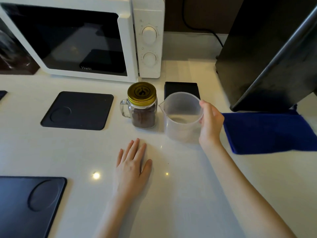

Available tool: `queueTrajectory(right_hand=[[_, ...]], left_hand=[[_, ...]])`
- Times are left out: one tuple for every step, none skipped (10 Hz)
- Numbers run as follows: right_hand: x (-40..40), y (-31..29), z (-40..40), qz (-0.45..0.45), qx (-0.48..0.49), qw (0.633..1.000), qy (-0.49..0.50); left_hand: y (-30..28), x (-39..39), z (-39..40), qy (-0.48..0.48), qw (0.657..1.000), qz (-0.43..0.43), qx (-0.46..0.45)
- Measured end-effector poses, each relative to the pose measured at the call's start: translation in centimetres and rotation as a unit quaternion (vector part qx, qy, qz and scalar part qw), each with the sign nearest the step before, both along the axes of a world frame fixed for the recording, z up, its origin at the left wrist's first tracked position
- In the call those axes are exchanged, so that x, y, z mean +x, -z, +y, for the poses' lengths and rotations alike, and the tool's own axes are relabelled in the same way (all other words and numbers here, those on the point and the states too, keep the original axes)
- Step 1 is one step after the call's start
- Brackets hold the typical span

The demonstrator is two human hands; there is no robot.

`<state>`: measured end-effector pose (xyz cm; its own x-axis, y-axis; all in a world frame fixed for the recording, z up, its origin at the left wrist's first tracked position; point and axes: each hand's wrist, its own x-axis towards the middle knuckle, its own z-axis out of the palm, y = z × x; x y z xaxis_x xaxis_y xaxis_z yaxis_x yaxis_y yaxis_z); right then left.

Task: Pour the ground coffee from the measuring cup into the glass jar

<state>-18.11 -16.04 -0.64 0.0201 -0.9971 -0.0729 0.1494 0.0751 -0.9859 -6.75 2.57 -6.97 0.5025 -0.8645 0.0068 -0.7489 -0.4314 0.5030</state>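
Your white table [180, 194] fills most of the view. At its far left stands the white microwave [82, 38], door closed, two dials on its right panel. At the far right a tall black appliance [267, 54] rises out of the view, a black cable [202, 26] trailing behind it. Near that appliance, a blue cloth [267, 133] lies flat at the right edge of the table.

Two dark mats lie on the left: the near mat [29, 205] is cut off by the lower left corner, and the far mat [77, 110] lies in front of the microwave, each with a round recess. A small black box [180, 87] stands just behind the measuring cup.

Your right hand [210, 124] reaches in from the lower right and grips the measuring cup [181, 115] at its right side, thumb at the rim. The cup is translucent plastic, upright, spout pointing left toward the jar, and looks nearly empty; you cannot tell whether it rests on the table or is slightly lifted.

Your left hand [133, 165] lies flat and loose on the table, palm down, fingers spread, holding nothing, near of the jar and apart from it.

The glass jar [142, 112] stands upright just left of the cup, handle to the left, with dark ground coffee [145, 117] filling its lower part. The gold lid [141, 92] sits on top of it.
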Motion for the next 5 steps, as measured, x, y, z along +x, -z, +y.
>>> queueTrajectory(right_hand=[[0.6, 0.4, -0.8, -0.002, 0.006, 1.0, -0.017], [0.9, 0.7, -1.1, -0.013, 0.0, 1.0, -0.014], [0.9, 0.7, -1.0, -0.008, -0.017, 1.0, -0.006], [0.7, 1.1, -0.6, 0.044, -0.039, 0.998, -0.012], [0.0, -0.3, -0.9, 0.067, -0.045, 0.996, 0.036]], left_hand=[[0.1, 0.0, 0.0, -0.001, 1.0, -0.002, -0.002], [0.1, 0.0, -0.1, -0.002, 1.0, -0.002, -0.003], [0.1, 0.0, -0.1, 0.0, 1.0, -0.005, 0.0], [0.1, 0.0, -0.1, 0.001, 1.0, -0.003, -0.002], [0.1, 0.0, 0.0, -0.005, 1.0, 0.0, 0.0]])
